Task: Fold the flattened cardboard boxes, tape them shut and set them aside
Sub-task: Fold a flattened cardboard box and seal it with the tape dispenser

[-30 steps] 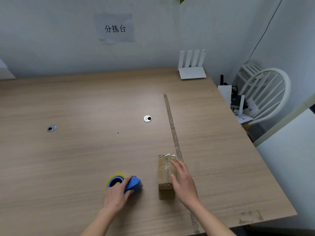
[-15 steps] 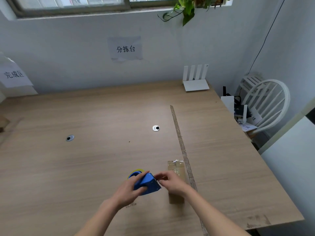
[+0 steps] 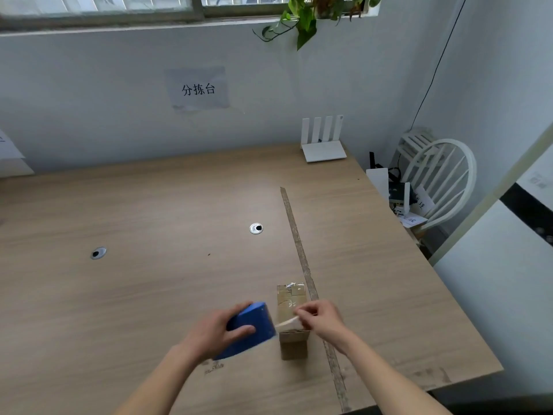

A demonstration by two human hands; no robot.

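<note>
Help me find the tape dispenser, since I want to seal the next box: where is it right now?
The blue tape dispenser is in the left hand, near the table's front edge, just left of the small cardboard box.

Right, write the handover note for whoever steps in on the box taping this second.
Left hand: grips the blue tape dispenser, lifted above the table.
Right hand: pinches the tape end, pulled a short way out of the dispenser.
Cardboard box: folded, standing on the table under the hands, some tape already on top.
Left: lay this strip, cut it, set the box aside.
</note>
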